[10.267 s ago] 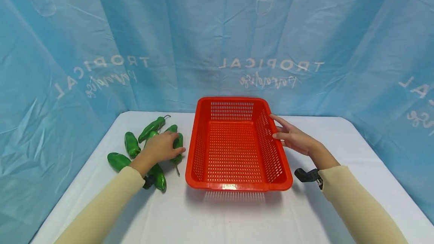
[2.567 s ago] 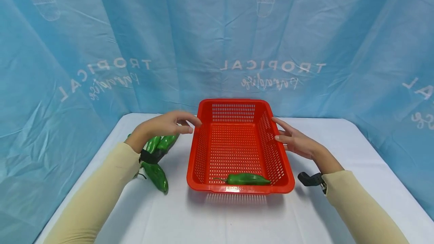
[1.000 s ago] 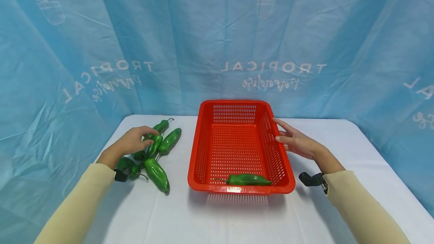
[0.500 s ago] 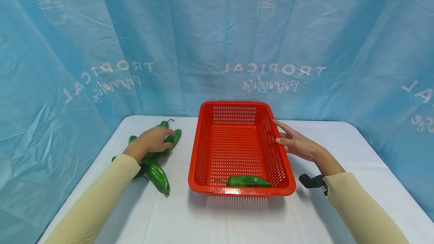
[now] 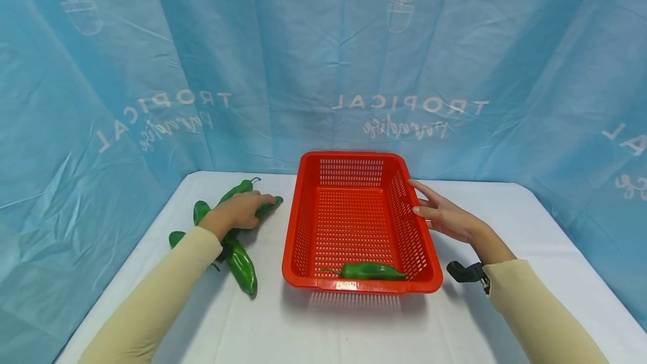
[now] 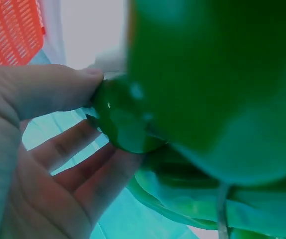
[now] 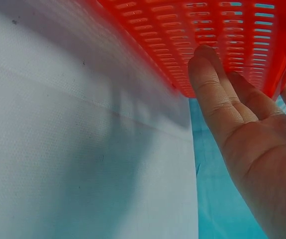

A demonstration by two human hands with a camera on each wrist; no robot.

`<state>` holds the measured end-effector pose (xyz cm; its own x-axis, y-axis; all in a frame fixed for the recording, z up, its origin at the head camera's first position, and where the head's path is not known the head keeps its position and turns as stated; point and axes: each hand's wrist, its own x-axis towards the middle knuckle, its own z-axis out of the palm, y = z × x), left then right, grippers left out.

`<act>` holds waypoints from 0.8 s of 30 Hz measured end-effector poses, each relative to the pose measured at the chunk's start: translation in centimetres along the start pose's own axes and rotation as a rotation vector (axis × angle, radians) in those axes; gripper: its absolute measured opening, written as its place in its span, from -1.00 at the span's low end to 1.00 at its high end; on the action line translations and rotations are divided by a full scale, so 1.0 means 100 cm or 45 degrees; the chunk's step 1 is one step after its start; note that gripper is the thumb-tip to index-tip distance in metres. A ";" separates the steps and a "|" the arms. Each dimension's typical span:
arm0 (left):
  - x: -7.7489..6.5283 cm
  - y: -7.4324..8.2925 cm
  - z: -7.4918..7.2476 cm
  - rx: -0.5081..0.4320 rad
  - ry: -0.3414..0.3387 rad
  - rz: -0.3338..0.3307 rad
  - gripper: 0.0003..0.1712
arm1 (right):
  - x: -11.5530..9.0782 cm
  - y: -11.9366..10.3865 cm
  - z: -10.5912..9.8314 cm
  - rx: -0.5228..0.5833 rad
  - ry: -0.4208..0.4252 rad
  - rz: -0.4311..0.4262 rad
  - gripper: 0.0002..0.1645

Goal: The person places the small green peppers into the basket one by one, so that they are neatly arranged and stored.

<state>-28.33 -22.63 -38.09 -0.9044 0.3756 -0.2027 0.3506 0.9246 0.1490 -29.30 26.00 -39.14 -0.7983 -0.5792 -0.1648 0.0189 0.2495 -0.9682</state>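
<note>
My left hand point(image 5: 236, 210) is over the pile of peppers, its thumb and fingers pinching a long green pepper point(image 5: 269, 206). The left wrist view shows the thumb on one side of that pepper point(image 6: 128, 117) and the fingers on the other. A large blurred pepper point(image 6: 222, 74) fills the foreground there. My right hand point(image 5: 447, 215) rests with extended fingers against the outer right wall of the red basket point(image 5: 428, 257). The right wrist view has its fingers point(image 7: 210, 92) against the slotted wall. One green pepper point(image 5: 373, 271) lies along the basket's near inner edge.
Around my left hand lie several more green peppers: one point(image 5: 241, 187) behind it, one point(image 5: 200, 210) to its left, one point(image 5: 242, 268) in front, and one point(image 5: 176, 237) partly under the sleeve. A blue printed curtain point(image 5: 333, 60) hangs behind the white table point(image 5: 343, 330).
One pepper, absent from the basket in the oldest frame, now lies in it. My left hand went from the basket's rim back to the pile and took hold of another pepper. The right hand stayed.
</note>
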 end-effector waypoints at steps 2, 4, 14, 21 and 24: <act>0.001 0.001 -0.001 -0.014 -0.022 0.006 -0.28 | 0.000 0.000 0.000 -0.003 -0.002 -0.004 -0.04; 0.003 0.001 -0.001 -0.027 -0.041 0.024 -0.27 | 0.000 0.000 0.000 -0.002 -0.004 -0.004 -0.04; 0.010 0.000 0.003 -0.106 -0.011 0.075 -0.32 | -0.003 0.000 -0.002 0.040 -0.027 -0.003 -0.05; 0.011 -0.002 0.002 -0.085 0.010 0.080 -0.38 | -0.003 -0.001 -0.001 0.032 -0.032 -0.008 -0.04; 0.012 -0.002 0.001 -0.067 0.004 0.057 -0.38 | -0.002 0.000 -0.001 0.029 -0.030 -0.012 -0.04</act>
<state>-29.44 -22.32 -38.48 -0.8888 0.4165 -0.1914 0.3779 0.9021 0.2083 -29.21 26.23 -39.06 -0.7843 -0.5994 -0.1601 0.0256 0.2266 -0.9737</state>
